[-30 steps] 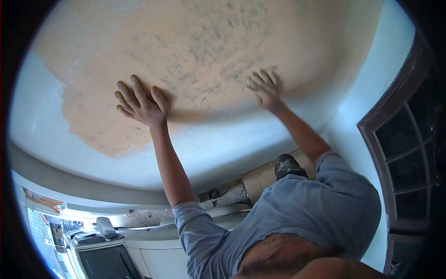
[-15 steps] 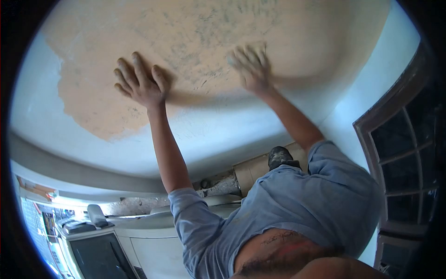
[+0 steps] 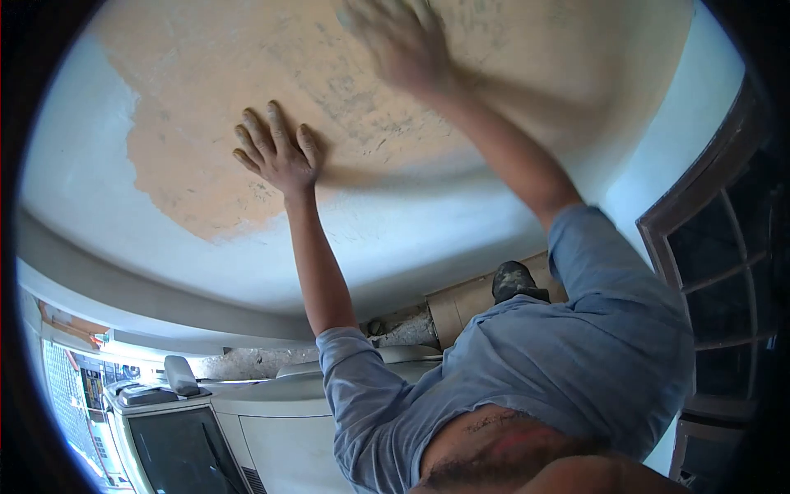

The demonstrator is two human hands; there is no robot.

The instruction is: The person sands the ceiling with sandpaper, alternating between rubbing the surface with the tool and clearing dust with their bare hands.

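A large patch of tan coating (image 3: 197,173) with dark smudges covers much of the pale wall (image 3: 387,222). My left hand (image 3: 284,156) is open and lies against the lower part of this patch, its fingers spread and dusted with tan residue. Higher up and to the right, my right hand (image 3: 403,49) is over the coating, blurred by motion. Its fingers are stretched out, with the tips close to the top edge of the view. I see no tool in either hand, though the palms are hidden.
A dark-framed door or window with panes (image 3: 716,247) stands at the right. A vehicle (image 3: 185,449) is at the lower left. My dark shoe (image 3: 514,280) rests on the floor near the wall's base. A curved ledge (image 3: 123,288) runs along the left.
My right hand has swept up and to the left across the coating and is now blurred. My left hand remains on the wall, and the view has shifted slightly.
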